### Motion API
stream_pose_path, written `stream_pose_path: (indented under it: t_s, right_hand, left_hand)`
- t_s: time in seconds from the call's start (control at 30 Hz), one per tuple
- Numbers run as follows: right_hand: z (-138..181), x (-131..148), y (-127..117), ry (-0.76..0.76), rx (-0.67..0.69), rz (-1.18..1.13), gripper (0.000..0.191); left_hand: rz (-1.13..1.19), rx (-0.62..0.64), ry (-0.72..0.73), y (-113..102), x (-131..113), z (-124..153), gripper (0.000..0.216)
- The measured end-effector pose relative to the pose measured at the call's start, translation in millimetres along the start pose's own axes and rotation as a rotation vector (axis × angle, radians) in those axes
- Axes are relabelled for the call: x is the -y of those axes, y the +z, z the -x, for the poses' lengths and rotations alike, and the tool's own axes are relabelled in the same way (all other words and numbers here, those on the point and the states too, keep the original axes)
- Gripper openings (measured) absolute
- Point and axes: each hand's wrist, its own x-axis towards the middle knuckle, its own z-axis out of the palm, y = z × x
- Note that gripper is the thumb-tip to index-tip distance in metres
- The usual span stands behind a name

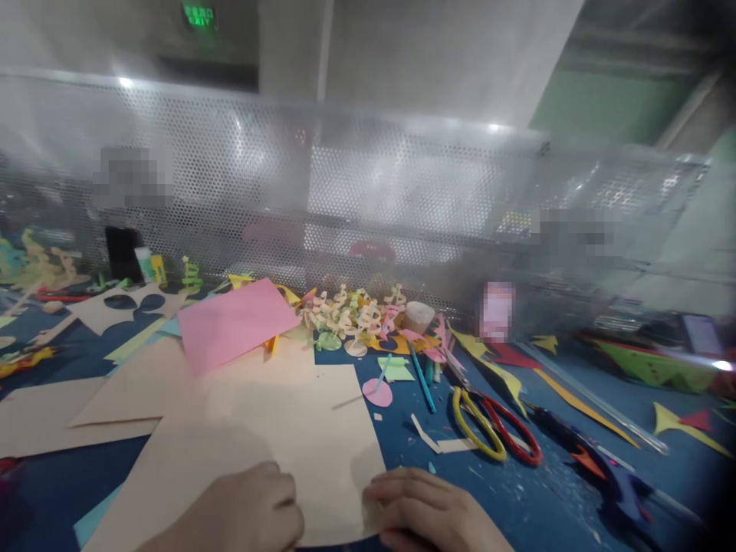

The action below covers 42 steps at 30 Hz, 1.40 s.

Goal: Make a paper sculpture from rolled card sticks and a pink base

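Head view: a large cream rectangular paper sheet lies toward the near edge of the blue desk, beneath and between your hands. Your left hand rests on it, fingers curled; your right hand bends its fingers at the sheet's near right corner. Whether either grips the paper cannot be told.

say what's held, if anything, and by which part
The right hand seems to hold the cream sheet by its near right corner; for the left hand, unclear.
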Motion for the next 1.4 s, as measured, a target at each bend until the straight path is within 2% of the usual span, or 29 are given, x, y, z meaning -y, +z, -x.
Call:
stream_pose_path:
  t_s: [0.1,0.17,0.4,0.53,0.63,0.73,0.87,1.07,1.4]
  right_hand:
    - [-1.4,0.7,-1.1,0.072,0.005,-0.074,0.005]
    - [-1.1,0.8,-0.2,0.137,0.008,-0.088,0.007]
    - [2.2,1.3,10.1,0.451,0.017,-0.044,0.010]
    - [0.9,3.7,14.0,0.587,0.028,-0.076,0.009]
    - [0.4,3.7,15.9,0.606,0.014,-0.076,0.009]
    - [1.5,1.9,18.0,0.598,0.005,-0.088,0.009]
    - [3.5,-0.4,19.3,0.596,0.003,-0.107,0.008]
    - [5.8,-1.4,19.1,0.566,0.010,-0.086,0.011]
    - [4.6,-1.9,19.6,0.535,0.028,-0.046,0.011]
  left_hand:
    - [0.364,0.074,-0.161,-17.4,5.0,2.9,0.010]
    - [0.545,0.110,-0.222,-19.4,11.2,4.0,0.013]
    - [0.798,0.164,-0.305,-9.1,28.3,-0.4,0.013]
    - [0.740,0.151,-0.271,-20.5,20.4,-1.9,0.023]
    - [0.528,0.133,-0.198,-32.0,7.4,-1.8,0.024]
    - [0.408,0.194,-0.123,-37.6,-4.2,-6.6,0.018]
    - [0.462,0.165,-0.138,-31.2,-6.3,-20.1,0.012]
    - [0.619,0.053,-0.020,-9.5,8.5,-28.3,0.027]
    - [0.579,0.098,0.049,-4.5,15.0,-27.0,0.026]
